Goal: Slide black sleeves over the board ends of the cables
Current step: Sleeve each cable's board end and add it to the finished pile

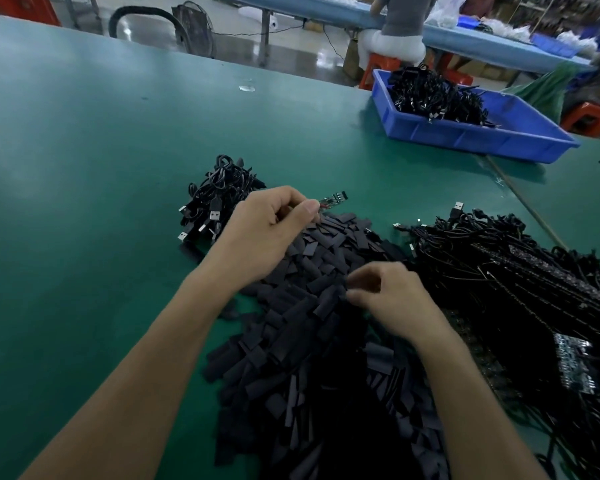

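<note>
Left hand (267, 233) pinches a cable's bare board end (333, 197), pointing up-right, while the right hand (392, 299), nearer the sleeve pile (309, 323) below, curls fingers there, grip unclear.

Black sleeves (312, 306), green table (84, 168), blue bin (465, 136), and a seemingly green-and-red board (333, 198).

- One wide head-worn view, facing forward and down across the green table (84, 150).
- It sits close above the left hand (264, 233) and right hand (392, 299).

Both forearms (146, 358), left hand (267, 233), right hand (392, 299) are bare.
</note>
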